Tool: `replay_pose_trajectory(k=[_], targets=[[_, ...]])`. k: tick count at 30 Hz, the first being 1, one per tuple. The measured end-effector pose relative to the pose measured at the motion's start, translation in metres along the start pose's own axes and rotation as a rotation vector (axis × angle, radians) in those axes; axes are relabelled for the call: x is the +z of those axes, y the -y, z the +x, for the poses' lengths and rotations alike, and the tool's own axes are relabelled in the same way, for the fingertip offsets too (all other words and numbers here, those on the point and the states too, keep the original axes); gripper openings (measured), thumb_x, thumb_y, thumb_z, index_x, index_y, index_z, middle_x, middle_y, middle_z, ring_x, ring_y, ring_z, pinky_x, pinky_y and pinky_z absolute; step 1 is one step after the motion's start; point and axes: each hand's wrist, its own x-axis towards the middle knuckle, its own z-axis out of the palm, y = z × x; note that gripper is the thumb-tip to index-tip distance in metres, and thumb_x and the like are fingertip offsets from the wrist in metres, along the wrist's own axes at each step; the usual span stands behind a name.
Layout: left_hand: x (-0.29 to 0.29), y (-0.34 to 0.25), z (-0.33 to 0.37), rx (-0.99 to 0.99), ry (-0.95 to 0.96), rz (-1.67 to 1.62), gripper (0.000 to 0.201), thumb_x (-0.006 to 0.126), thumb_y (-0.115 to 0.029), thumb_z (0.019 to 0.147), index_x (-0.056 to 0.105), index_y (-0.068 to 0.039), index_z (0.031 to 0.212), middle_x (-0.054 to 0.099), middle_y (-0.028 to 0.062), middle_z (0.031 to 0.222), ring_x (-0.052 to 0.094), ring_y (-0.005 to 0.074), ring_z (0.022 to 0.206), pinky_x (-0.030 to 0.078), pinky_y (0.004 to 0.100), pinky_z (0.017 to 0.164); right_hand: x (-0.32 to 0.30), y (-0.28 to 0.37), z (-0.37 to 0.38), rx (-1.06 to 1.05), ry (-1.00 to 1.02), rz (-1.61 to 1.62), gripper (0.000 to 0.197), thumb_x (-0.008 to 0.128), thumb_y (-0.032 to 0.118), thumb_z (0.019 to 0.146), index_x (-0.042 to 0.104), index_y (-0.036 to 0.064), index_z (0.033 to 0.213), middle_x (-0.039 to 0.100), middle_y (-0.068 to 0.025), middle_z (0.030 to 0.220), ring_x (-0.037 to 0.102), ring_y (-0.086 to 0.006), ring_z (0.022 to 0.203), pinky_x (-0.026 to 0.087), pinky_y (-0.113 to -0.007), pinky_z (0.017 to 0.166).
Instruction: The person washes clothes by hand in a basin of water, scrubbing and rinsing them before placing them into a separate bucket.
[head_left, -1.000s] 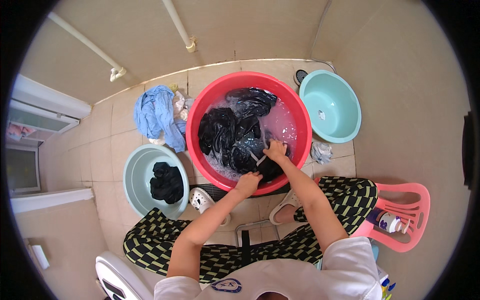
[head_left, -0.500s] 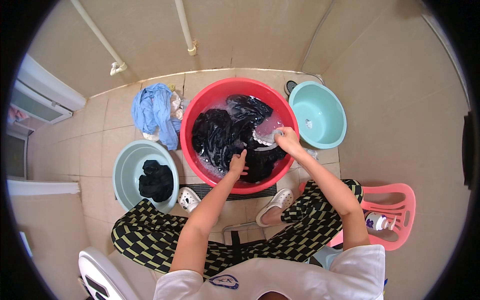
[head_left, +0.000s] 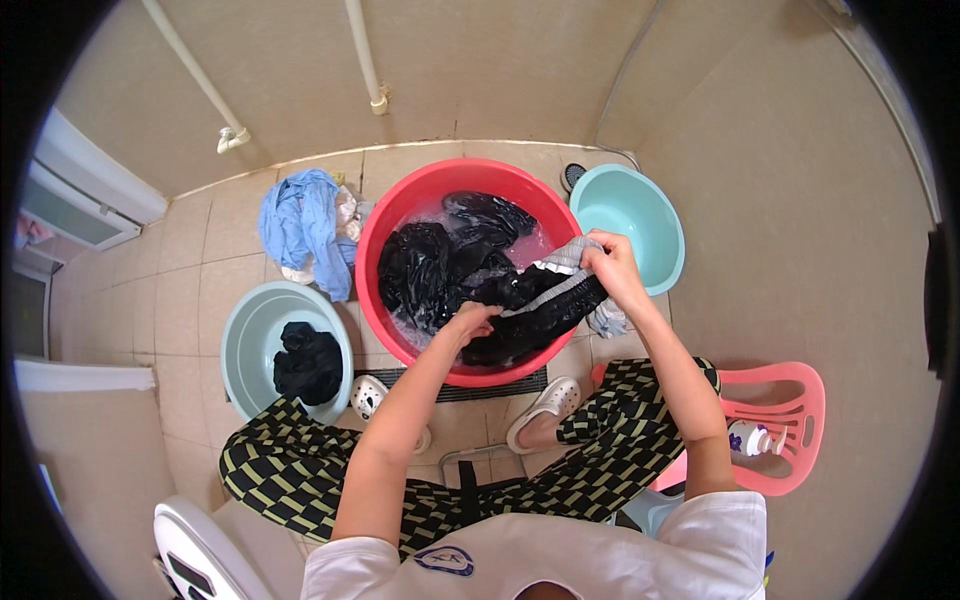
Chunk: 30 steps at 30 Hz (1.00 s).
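Note:
A large red basin [head_left: 372, 290] in front of me holds soapy water and wet black clothes [head_left: 425, 270]. Between my hands a wet black garment with a grey elastic waistband [head_left: 545, 310] is stretched over the basin's near right part. My right hand [head_left: 612, 268] is closed on the far right end of the band, raised over the rim. At the band's lower left end, my left hand [head_left: 474, 322] grips the edge with its fingers closed. The lower part of the garment hangs into the basin, and where it ends is hidden among the other clothes.
A pale blue basin [head_left: 232, 350] with a dark cloth [head_left: 308, 364] stands left. Another light teal basin [head_left: 655, 215] is at the right. Blue clothing [head_left: 305, 225] lies on the tiles. A pink chair [head_left: 800, 400] carries a pump bottle [head_left: 755, 437]. A drain grate [head_left: 480, 388] runs below the red basin.
My right hand has lifted the waistband up and to the right, pulling the black garment partly out of the water. My left hand has closed on the band's other end.

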Motion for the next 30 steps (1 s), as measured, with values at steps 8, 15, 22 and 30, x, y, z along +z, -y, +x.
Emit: replay_pose_trajectory(k=[8,15,22,30], targets=[[-0.028,0.029,-0.023,0.343,-0.186,0.658,0.026,0.068,-0.015,0.073,0.057,-0.005,0.094,0.06,0.0113,0.067,0.061,0.023,0.062,0.049,0.0365,0.058,-0.006,-0.083,0.018,-0.141,-0.023,-0.773,0.022,0.052,0.01,0.07,0.069,0.0056,0.085,0.063,-0.0128,0.09,0.06,-0.0331,0.079,0.048,-0.041,0.074],[-0.007,0.022,-0.043,0.473,-0.353,1.327,0.04,0.058,-0.016,0.075,0.054,-0.019,0.115,0.063,0.0142,0.088,0.064,0.0309,0.081,0.051,0.0401,0.072,-0.002,-0.105,0.011,-0.038,-0.054,-0.8,0.025,0.05,0.014,0.074,0.07,0.0106,0.088,0.063,-0.0194,0.074,0.062,-0.0355,0.072,0.05,-0.043,0.07],[0.022,0.008,-0.032,0.683,-0.251,1.363,0.045,0.072,-0.019,0.07,0.049,-0.015,0.109,0.051,0.0119,0.102,0.06,0.0313,0.087,0.05,0.0394,0.07,-0.002,-0.065,0.001,0.05,-0.108,-0.319,0.026,0.051,0.014,0.071,0.069,0.0064,0.087,0.06,-0.0144,0.059,0.058,-0.0196,0.054,0.045,-0.033,0.057],[-0.001,0.017,-0.034,0.822,-0.014,0.855,0.018,0.063,-0.012,0.079,0.051,-0.003,0.089,0.05,0.0101,0.1,0.054,0.0281,0.076,0.045,0.0331,0.069,-0.009,-0.061,0.005,-0.049,-0.199,-0.612,0.028,0.047,0.011,0.074,0.069,0.0068,0.091,0.065,-0.0184,0.078,0.062,-0.0332,0.073,0.048,-0.04,0.07]])
